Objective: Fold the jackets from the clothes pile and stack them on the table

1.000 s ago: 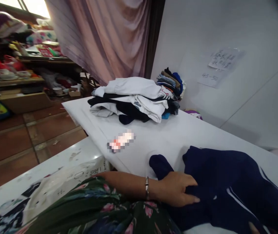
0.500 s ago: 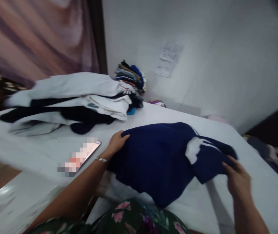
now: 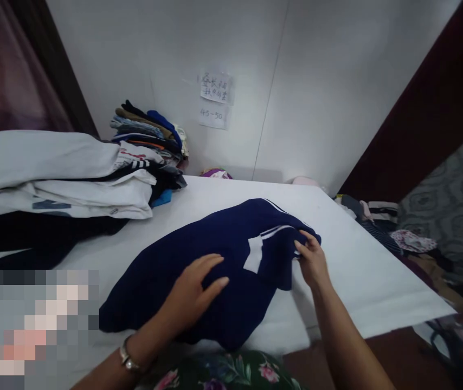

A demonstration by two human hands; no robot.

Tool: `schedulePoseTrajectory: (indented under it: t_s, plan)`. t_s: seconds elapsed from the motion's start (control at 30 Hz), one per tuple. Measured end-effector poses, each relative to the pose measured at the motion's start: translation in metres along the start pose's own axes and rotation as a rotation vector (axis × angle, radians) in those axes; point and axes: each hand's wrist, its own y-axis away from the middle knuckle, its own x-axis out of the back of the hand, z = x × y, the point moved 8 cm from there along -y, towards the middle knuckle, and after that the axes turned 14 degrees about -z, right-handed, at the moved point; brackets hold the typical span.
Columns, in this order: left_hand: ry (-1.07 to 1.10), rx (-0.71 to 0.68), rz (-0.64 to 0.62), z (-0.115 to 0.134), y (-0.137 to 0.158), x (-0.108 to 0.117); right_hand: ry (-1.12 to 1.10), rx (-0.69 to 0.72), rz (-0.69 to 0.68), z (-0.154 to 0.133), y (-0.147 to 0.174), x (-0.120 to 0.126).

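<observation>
A navy blue garment (image 3: 162, 260) with white stripes and a white patch lies spread on the white table (image 3: 349, 260). It looks like a striped jacket or polo; its exact kind is unclear. My right hand (image 3: 312, 257) pinches its striped part at the right end, where a section is folded over the body. Above the middle of the cloth is my left hand (image 3: 199, 287), thumb and fingers apart, holding nothing. Whether its fingertips touch the fabric I cannot tell.
A heap of white and black clothes (image 3: 60, 162) covers the table's left side. Behind it rises a stack of folded clothes (image 3: 150, 132) near the wall. Handwritten papers (image 3: 214, 100) hang on the wall. More clothes (image 3: 378, 216) lie beyond the right edge. A pixelated patch hides the lower left.
My left hand has let go of the garment's left edge and moved over its middle. My right hand still grips the right end, now drawn inward. The view has turned right.
</observation>
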Motion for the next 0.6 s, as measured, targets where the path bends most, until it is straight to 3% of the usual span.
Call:
schedulePoseTrajectory:
  t_s: [0.07,0.13,0.2,0.27,0.33,0.43,0.5,0.6]
  plan:
    - [0.115,-0.039,-0.072,0.022,-0.004,-0.024,0.018,0.09,-0.104,-0.012,0.0,-0.053]
    - [0.267,-0.019,-0.057,0.029,-0.012,-0.035,0.058,0.111,-0.324,-0.016,0.01,-0.114]
    - [0.491,0.057,-0.012,0.02,-0.019,-0.038,0.113,0.129,-0.61,-0.019,0.029,-0.168]
    - [0.711,0.161,0.04,0.003,-0.022,-0.034,0.195,0.235,-0.785,-0.028,0.049,-0.189]
    - [0.859,0.265,0.109,-0.015,-0.019,-0.021,0.333,0.393,-0.733,-0.039,0.058,-0.171]
    - [0.939,0.358,0.228,-0.032,-0.007,0.007,0.615,0.476,-0.381,-0.039,0.054,-0.098]
    - [0.923,0.356,0.279,-0.034,-0.002,0.022,0.801,0.374,-0.205,-0.022,0.049,-0.047]
    - [0.88,0.294,0.277,-0.028,-0.002,0.027,0.998,0.112,-0.187,0.015,0.044,-0.002]
